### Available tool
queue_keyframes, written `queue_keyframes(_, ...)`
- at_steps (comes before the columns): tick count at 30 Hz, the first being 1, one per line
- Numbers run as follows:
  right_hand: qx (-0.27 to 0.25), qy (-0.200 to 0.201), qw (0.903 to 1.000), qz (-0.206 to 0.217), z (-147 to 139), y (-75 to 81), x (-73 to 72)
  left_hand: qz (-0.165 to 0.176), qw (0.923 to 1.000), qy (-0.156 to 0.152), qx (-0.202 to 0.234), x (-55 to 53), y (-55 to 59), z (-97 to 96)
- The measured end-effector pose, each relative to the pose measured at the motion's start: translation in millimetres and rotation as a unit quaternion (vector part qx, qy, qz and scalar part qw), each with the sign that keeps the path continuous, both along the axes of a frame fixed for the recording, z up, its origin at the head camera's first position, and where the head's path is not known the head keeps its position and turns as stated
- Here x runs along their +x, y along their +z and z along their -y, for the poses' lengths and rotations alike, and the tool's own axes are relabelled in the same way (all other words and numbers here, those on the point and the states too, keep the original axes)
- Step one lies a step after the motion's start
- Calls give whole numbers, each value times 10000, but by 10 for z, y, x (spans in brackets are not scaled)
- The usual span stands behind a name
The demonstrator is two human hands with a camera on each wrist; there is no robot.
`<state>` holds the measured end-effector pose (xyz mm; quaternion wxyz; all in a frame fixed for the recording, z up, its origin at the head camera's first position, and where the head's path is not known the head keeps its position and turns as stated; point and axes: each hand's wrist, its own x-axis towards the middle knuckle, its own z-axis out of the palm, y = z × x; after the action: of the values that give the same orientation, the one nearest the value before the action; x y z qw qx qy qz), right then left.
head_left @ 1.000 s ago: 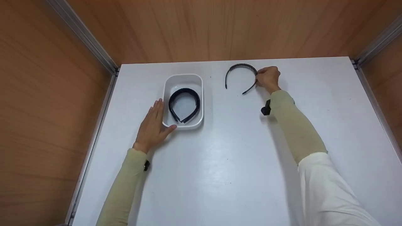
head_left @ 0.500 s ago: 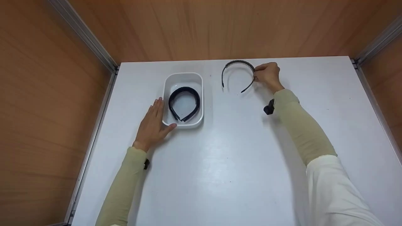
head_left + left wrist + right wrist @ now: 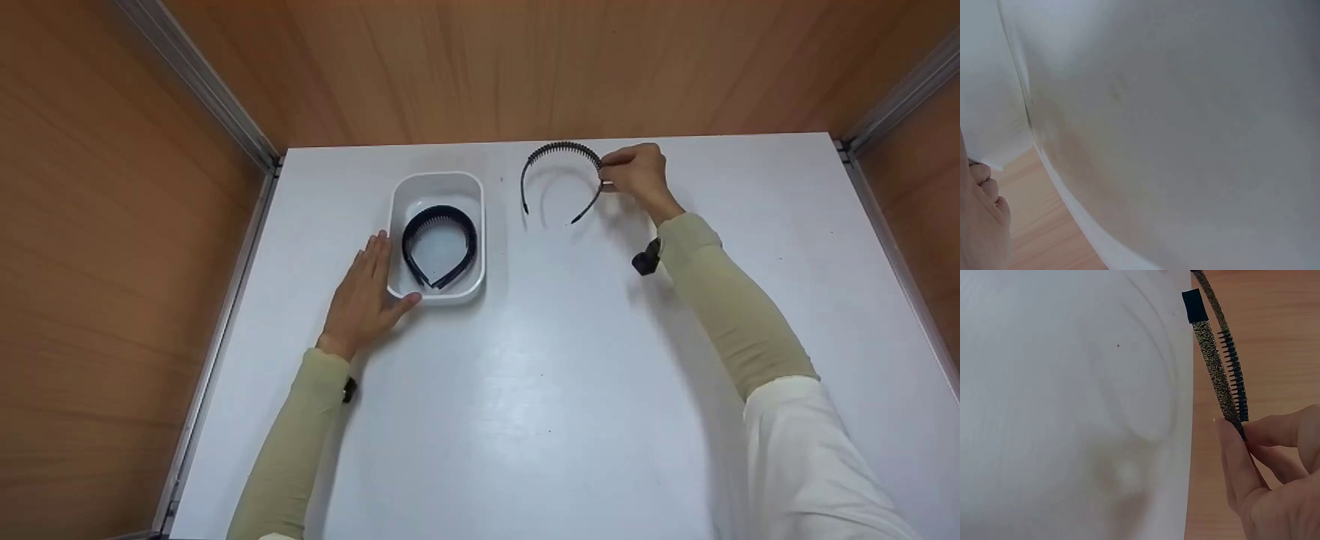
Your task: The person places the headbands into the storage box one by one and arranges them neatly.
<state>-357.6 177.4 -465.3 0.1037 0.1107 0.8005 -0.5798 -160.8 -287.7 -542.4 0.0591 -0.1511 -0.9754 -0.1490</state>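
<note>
Between the thumb and fingers of my right hand (image 3: 637, 178) is a toothed headband (image 3: 564, 145), pinched by one arm and raised a little off the table, its shadow below. The right wrist view shows its speckled black-and-gold band (image 3: 1216, 363) with a row of dark teeth, gripped by the right hand (image 3: 1275, 478). My left hand (image 3: 360, 296) lies with straight fingers along the left side of a white tub (image 3: 437, 178), its thumb at the near corner. Inside the tub rest dark headbands (image 3: 470, 255), stacked; how many cannot be told.
The tub stands on a white table (image 3: 510, 420). A wood-grain panel (image 3: 480, 67) rises behind the table's back edge, and another panel (image 3: 97, 262) stands on the left, with metal rails at the corners.
My right hand has lifted the headband off the table and shifted it slightly left and toward the back. The left hand and the tub have stayed in place.
</note>
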Motion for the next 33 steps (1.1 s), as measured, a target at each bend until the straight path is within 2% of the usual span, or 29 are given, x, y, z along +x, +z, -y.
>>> queue_keyframes(7, -82, 215, 9997, -88, 90, 81, 75, -115, 9999, -20, 36, 1, -9, -3)
queue_keyframes(14, -308, 411, 9985, -169, 190, 178, 146, -27, 10000, 26, 75, 6, -3, -17)
queue_keyframes(19, -256, 511, 9981, -217, 252, 229, 183, -30, 9999, 11, 140, 9, -1, -28)
queue_keyframes(33, -340, 843, 9951, -396, 462, 290, 273, -25, 10000, 7, 91, 3, -3, -32)
